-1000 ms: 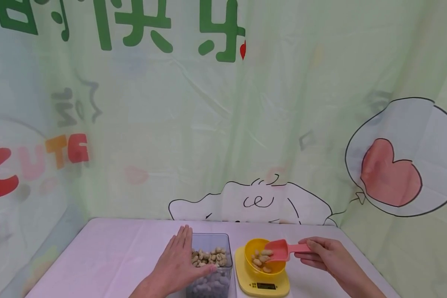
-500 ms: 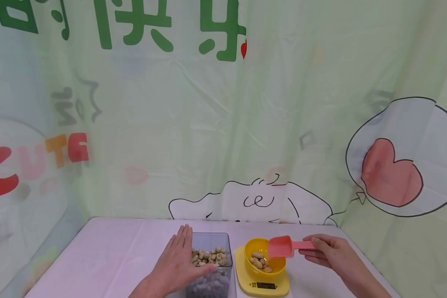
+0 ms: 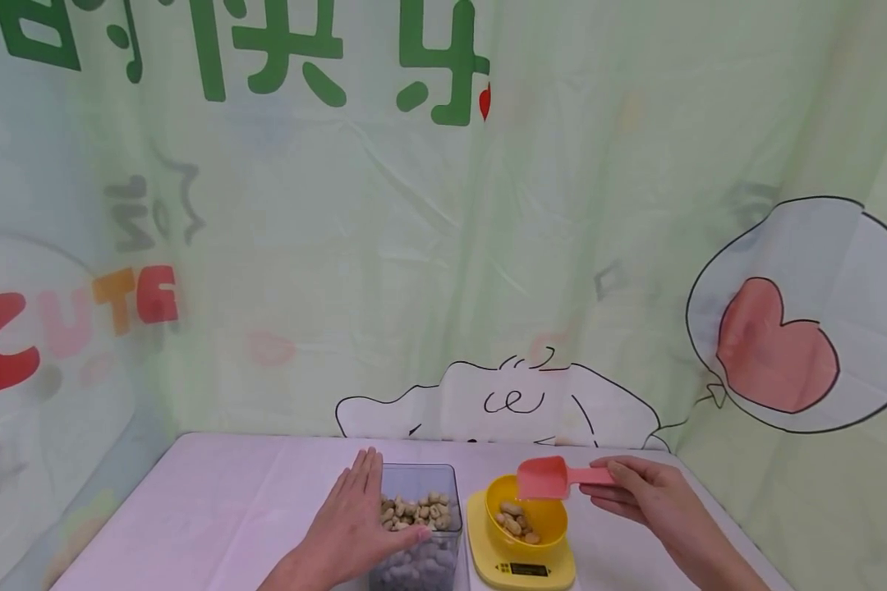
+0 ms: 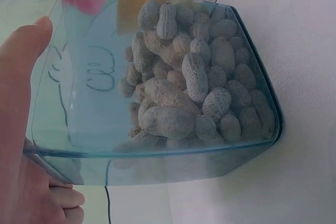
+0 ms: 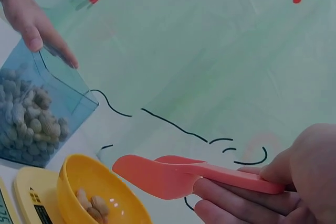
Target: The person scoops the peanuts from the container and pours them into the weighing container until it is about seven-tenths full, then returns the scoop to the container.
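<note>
The right hand (image 3: 658, 497) has its grip around the handle (image 3: 590, 476) of the pink scoop (image 3: 543, 478), held above the yellow bowl (image 3: 553, 519) of peanuts (image 3: 513, 524) on the yellow scale (image 3: 482, 546). The left hand (image 3: 355, 519), grip spread and fingers straight, rests against the clear container (image 3: 417, 479) of unshelled peanuts (image 3: 417, 515) on the desk (image 3: 251, 501).

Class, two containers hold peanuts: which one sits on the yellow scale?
The round yellow bowl sits on the pale yellow digital scale; the clear, bluish, rectangular bin stands left of it, touched by the left hand.
</note>
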